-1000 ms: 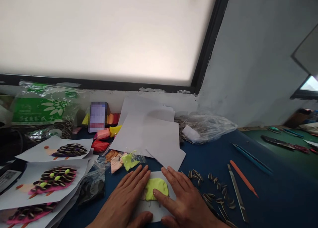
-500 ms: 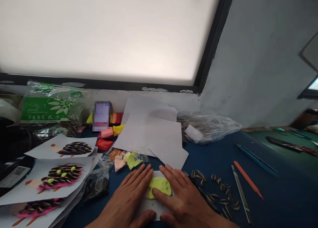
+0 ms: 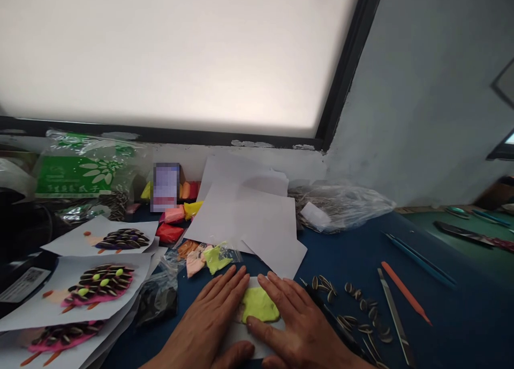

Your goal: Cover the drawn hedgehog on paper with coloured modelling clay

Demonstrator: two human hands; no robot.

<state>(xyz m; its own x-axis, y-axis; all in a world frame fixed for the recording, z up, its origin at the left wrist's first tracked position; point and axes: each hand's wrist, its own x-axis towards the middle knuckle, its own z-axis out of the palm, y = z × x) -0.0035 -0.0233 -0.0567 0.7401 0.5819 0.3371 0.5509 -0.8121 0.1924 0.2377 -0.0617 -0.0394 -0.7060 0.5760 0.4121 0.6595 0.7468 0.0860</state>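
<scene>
Blue tabletop [image 3: 349, 254], lime clay [image 3: 259, 305] between left fingers [image 3: 236, 290] pressed together and spread right fingers [image 3: 287, 290], index [image 3: 261, 329] at its edge

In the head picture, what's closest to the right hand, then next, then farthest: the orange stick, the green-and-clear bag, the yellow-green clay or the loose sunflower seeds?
From the right hand:
1. Yellow-green clay, right at the hand, on its left
2. Loose sunflower seeds, just to its right
3. Orange stick, farther right
4. Green-and-clear bag, far left
</scene>
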